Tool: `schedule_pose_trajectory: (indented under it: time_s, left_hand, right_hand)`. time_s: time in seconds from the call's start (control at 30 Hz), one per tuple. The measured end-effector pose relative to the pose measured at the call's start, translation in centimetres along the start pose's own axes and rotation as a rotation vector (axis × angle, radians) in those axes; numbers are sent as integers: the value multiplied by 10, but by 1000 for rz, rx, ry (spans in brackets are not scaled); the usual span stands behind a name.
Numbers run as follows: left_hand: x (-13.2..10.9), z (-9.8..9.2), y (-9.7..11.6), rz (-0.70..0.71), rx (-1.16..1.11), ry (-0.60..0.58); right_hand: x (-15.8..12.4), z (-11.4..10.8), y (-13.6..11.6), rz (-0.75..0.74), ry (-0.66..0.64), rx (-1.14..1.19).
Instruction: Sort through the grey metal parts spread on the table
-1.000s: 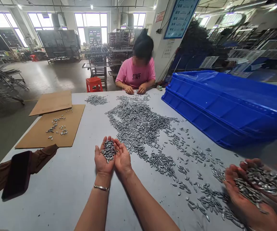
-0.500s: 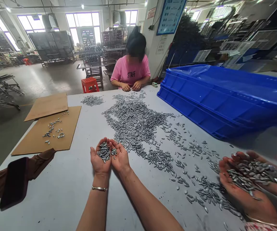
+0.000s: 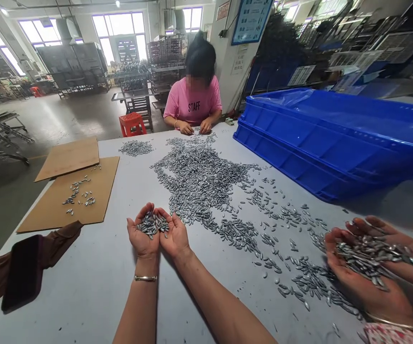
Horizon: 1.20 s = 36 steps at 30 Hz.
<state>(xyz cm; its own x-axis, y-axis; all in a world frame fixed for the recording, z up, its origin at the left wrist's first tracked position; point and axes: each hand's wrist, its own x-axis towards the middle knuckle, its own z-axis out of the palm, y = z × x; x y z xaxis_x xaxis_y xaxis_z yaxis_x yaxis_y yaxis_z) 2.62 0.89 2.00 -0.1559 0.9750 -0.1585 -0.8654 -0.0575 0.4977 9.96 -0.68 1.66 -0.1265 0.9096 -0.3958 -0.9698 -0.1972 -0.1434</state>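
My left hand [image 3: 145, 241] and my right hand [image 3: 176, 239] are cupped side by side, palms up, just above the white table [image 3: 95, 286]. Small silvery pieces [image 3: 150, 224] lie in the left palm, and more of them rest in the right one. Beyond my fingertips spreads a large heap of the same pieces [image 3: 199, 177], thinning toward the lower right. A bracelet circles my left wrist.
At right, another person's cupped hands [image 3: 382, 282] hold many pieces. Across the table sits a person in pink [image 3: 194, 102]. Blue crates [image 3: 299, 138] stand back right. Cardboard sheets [image 3: 95, 191], a phone [image 3: 23, 272] on brown cloth and a smaller pile [image 3: 135, 148] are left.
My cupped hands have shifted slightly left, and more pieces now show in my right palm. The hands at right have moved a little, with their pieces shifted. The view has tilted slightly.
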Motion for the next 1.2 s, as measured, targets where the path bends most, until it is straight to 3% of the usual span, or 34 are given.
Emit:
schedule_pose_trajectory:
  time_s: [0.77,1.2]
  left_hand:
    - [-5,10,0,136,114,-20]
    - [-8,15,2,144,122,-26]
  right_hand:
    - [7,-10,4,33,-88,24]
    - [9,-11,4,30,-114,15]
